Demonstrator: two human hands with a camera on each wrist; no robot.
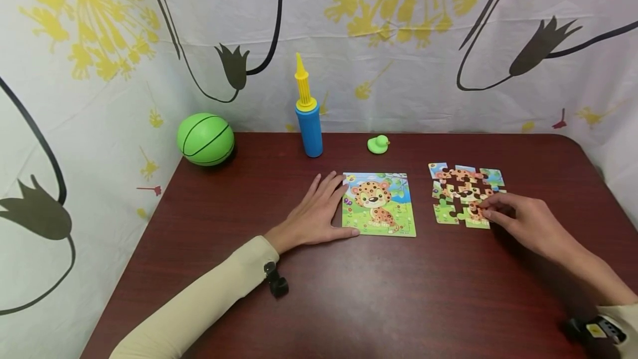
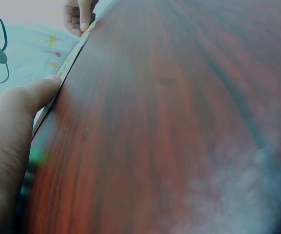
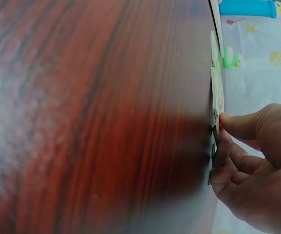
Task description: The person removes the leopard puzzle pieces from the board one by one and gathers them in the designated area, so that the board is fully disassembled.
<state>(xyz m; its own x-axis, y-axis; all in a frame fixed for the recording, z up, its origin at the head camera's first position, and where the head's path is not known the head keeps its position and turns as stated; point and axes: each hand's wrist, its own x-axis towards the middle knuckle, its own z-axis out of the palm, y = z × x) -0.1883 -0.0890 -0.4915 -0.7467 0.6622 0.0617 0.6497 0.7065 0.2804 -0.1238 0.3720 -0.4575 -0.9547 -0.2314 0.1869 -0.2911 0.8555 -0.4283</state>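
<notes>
A square puzzle board (image 1: 405,209) with a cartoon leopard picture lies flat on the table. Along its left edge rests my left hand (image 1: 315,216), fingers stretched out and the thumb at the lower left corner. To the right, loose puzzle pieces (image 1: 445,214) lie in rough rows, showing leopard, grass and sky parts. My right hand (image 1: 530,223) pinches a puzzle piece (image 1: 476,210) between thumb and fingers at the lower right of this group. The right wrist view shows the thumb (image 3: 240,126) against the edge of the pieces; most of the held piece is hidden by the fingers.
Behind the board stand a blue and yellow hand pump (image 1: 311,126) and a small green toy duck (image 1: 377,145). A green ball (image 1: 205,139) sits at the table's back left corner. The dark wooden table (image 1: 359,303) backs onto a patterned cloth (image 1: 413,93).
</notes>
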